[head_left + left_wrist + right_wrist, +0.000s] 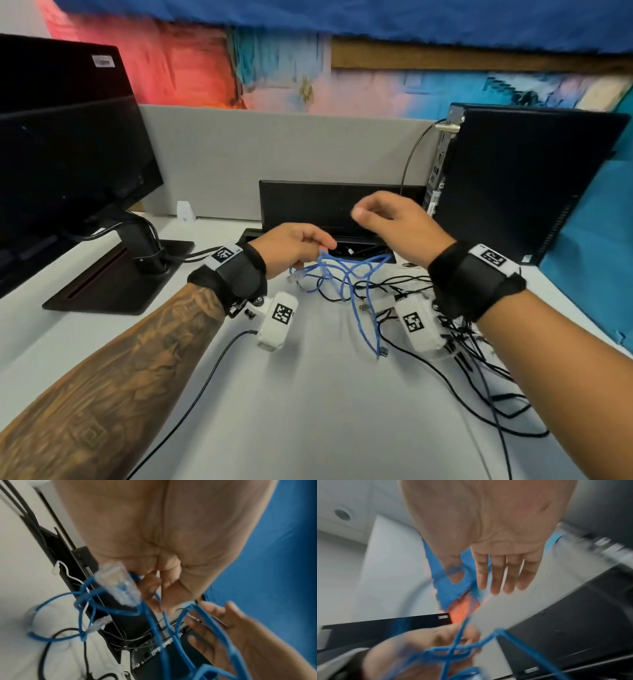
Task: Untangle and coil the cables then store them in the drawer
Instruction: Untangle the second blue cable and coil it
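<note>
From my left wrist I see my left hand (pixel 154 550) pinching the blue cable (pixel 164 628), whose clear plug (pixel 118 584) sticks up just beside the fingertips (pixel 150 589). Below the plug, blue loops cross black cables (pixel 51 646); my right hand (pixel 223 632) lies beyond them, fingers loose.

A black monitor (pixel 68 144) stands left; a black computer tower (pixel 520 185) right.

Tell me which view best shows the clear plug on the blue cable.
Left wrist: the clear plug fills the foreground, close by the left hand. Head view shows small, pale plugs below that hand. Right wrist view is too blurred to tell.
</note>
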Tool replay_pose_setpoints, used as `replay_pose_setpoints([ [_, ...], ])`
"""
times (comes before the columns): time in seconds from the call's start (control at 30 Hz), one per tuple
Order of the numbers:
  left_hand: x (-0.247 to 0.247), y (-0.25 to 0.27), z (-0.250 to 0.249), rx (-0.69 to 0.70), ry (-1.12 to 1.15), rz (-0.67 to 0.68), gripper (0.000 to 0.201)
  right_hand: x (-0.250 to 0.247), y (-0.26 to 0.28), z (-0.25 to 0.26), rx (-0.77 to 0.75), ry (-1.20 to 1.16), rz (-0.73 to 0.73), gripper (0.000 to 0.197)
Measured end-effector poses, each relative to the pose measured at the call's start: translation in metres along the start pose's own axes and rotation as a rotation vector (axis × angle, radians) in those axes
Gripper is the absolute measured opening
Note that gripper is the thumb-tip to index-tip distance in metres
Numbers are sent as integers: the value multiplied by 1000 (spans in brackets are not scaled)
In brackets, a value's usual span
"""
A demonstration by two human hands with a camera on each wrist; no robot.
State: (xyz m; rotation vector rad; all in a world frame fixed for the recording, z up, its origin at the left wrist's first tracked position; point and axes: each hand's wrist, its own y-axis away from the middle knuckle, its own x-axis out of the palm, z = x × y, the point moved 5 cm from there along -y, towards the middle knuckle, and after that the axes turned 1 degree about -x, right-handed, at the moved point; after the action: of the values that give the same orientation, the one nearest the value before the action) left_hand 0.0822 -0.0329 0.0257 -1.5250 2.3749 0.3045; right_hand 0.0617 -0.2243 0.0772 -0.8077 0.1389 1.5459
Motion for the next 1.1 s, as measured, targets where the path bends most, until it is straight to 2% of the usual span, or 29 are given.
replay_pose_setpoints([
  [0.1, -8, -1, -7, 81, 278, -91, 27, 35, 3, 21, 21, 152, 273, 27],
  [0.17, -15, 0, -8, 122, 319, -134, 26, 44, 4, 19, 42, 206, 335, 25],
  [0.23, -20, 3, -5, 142, 278, -144, 21, 41, 4, 17, 71, 121, 278, 22],
  [0.3, -23, 6, 1, 133, 133, -153, 8, 34, 3, 16, 118, 22, 226, 17],
  [0.33, -24, 8, 4, 122, 59, -161, 8, 28, 3, 17, 143, -25, 198, 16],
  [0.4, -25, 14, 10, 94, 9, -169, 19, 14, 0, 14, 158, -47, 121, 17],
  [0.53, -25, 26, 13, 23, 126, -119, 27, -4, -4, 7, 117, 156, 48, 20],
  [0.67, -31, 33, 14, -30, -2, -100, 23, -29, -9, -7, 139, 209, -106, 22],
  [0.77, -34, 37, 12, 1, 52, -113, 22, -34, -12, -19, 180, 437, -32, 18],
  [0.8, -32, 38, 8, 32, 65, -112, 22, -29, -10, -17, 154, 544, 15, 14],
  [0.83, -29, 37, 2, 64, 58, -107, 22, -20, -9, -10, 79, 595, 41, 19],
  [0.9, -21, 35, -10, 125, 35, -96, 21, 3, -6, 9, -98, 491, 111, 36],
  [0.93, -17, 34, -15, 153, 46, -93, 21, 16, -4, 19, -125, 369, 184, 34],
  [1.0, -15, 32, -19, 195, 95, -102, 21, 33, 1, 28, -64, 159, 319, 19],
  [1.1, -17, 35, -16, 138, 143, -121, 24, 24, 1, 33, -99, 116, 233, 27],
])
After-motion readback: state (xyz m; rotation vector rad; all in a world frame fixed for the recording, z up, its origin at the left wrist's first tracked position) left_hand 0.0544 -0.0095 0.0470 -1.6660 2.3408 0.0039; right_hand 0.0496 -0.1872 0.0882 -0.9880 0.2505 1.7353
